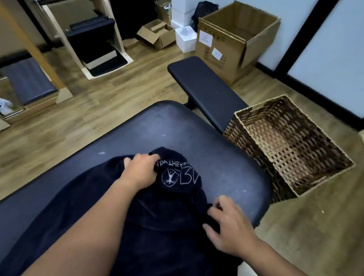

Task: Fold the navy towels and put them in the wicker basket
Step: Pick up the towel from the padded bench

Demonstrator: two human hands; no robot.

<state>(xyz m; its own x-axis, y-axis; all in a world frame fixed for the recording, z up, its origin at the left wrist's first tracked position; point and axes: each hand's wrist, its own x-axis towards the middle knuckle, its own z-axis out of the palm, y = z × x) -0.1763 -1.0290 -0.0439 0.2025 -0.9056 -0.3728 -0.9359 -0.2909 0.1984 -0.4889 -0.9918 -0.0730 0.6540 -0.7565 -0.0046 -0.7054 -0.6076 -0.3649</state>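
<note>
A navy towel [159, 213] with a white embroidered logo lies rumpled on the dark padded table [209, 149]. My left hand [141, 171] grips a bunched fold of the towel near its far end, just left of the logo. My right hand [230, 224] pinches the towel's right edge close to the table's corner, fingers curled into the cloth. The wicker basket [329, 151] stands on the floor to the right of the table, tilted in view, with nothing inside it.
A black padded bench [203, 88] runs from the table's far corner. Behind it sit a large open cardboard box [235, 38], a smaller one [157, 33] and white boxes [184, 6]. Wooden equipment with dark pads [91, 37] stands at far left. The floor is wood.
</note>
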